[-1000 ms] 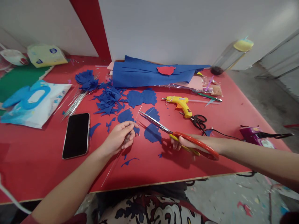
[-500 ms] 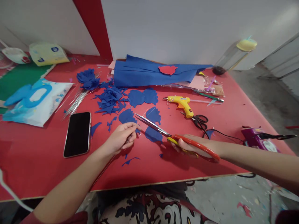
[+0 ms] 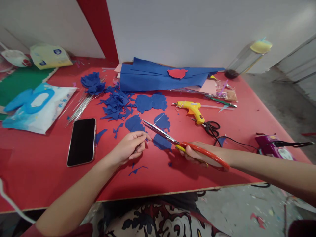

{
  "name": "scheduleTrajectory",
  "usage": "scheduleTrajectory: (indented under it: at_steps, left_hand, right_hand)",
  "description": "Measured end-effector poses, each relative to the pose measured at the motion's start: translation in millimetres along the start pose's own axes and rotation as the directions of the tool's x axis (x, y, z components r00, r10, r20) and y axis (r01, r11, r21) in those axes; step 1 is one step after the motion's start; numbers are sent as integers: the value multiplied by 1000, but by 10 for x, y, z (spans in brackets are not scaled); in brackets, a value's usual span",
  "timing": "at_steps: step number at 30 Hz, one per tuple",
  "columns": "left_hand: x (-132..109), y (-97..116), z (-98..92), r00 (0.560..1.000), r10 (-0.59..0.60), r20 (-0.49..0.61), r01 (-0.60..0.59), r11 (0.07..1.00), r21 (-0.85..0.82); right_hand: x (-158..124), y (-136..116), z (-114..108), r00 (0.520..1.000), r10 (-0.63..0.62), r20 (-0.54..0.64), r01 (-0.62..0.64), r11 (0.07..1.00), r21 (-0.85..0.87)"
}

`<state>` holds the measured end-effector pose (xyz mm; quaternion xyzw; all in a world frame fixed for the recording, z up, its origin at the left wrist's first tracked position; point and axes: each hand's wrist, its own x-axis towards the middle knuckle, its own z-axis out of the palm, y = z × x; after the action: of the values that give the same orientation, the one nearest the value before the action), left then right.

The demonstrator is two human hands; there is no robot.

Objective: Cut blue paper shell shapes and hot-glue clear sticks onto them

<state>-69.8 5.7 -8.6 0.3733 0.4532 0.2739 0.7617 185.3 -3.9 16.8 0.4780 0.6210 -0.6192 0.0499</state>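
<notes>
My right hand (image 3: 195, 153) grips large scissors (image 3: 163, 132) with red and yellow handles. Their blades are nearly closed and point left, above blue scalloped petal pieces (image 3: 161, 141) on the red table. Just left of the blades, my left hand (image 3: 134, 144) is closed in a pinch on a thin wire, of which hardly anything shows now. A short pale wire (image 3: 159, 119) crosses the upper right petal. Another petal piece (image 3: 134, 123) lies beyond my left fingertips, and a joined pair (image 3: 151, 102) lies farther back.
A phone (image 3: 82, 142) lies left, near a wire bundle (image 3: 80, 108), blue scraps (image 3: 116, 103) and a wipes pack (image 3: 39, 107). Blue sheets (image 3: 160, 79) lie at the back. To the right are a yellow glue gun (image 3: 192, 108), black scissors (image 3: 211, 128) and a purple box (image 3: 273, 146).
The thin wire that ran through my left fingers, above and below the hand, no longer shows clearly. My left fingertips have shifted slightly right; the scissors have moved slightly left.
</notes>
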Motion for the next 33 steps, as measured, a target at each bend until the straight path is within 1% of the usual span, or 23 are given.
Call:
scheduleTrajectory:
  at_steps: [3,6,8,11,13,16,20,22,26,29,33]
  left_hand:
    - [-3,-7,-3,1000,-2,15,2,1000,0]
    - [-3,-27,-5,999,-9,31,9,1000,5]
    - [4,-47,-7,999,-9,38,9,1000,10]
    - [21,-73,-13,999,-4,42,4,1000,11]
    - [29,-81,-17,999,-3,42,2,1000,11]
    - [27,-75,-17,999,-2,51,1,1000,14]
    - [14,-63,-5,999,0,54,-1,1000,17]
    - [13,-64,1,999,-3,49,2,1000,17]
    - [17,-73,6,999,2,44,-2,1000,9]
    - [16,-71,9,999,-12,39,12,1000,8]
    - [11,-72,24,1000,-26,11,26,1000,-3]
  right_hand:
    - [12,-7,7,998,60,16,-61,997,38]
    - [11,-78,19,991,130,13,-131,989,75]
    - [1,-166,25,987,156,24,-157,987,19]
    - [-15,-304,23,990,139,13,-135,979,-155]
    - [-18,-362,15,990,139,-3,-137,971,-198]
    - [-13,-384,-7,990,143,-5,-141,969,-205]
    - [-16,-376,-34,991,129,27,-122,973,-197]
    - [-21,-385,-35,989,145,36,-137,974,-178]
    - [-21,-433,-19,981,195,19,-190,971,-146]
    - [-15,-473,-21,984,177,6,-173,970,-170]
    - [7,-473,-41,992,123,19,-116,967,-225]
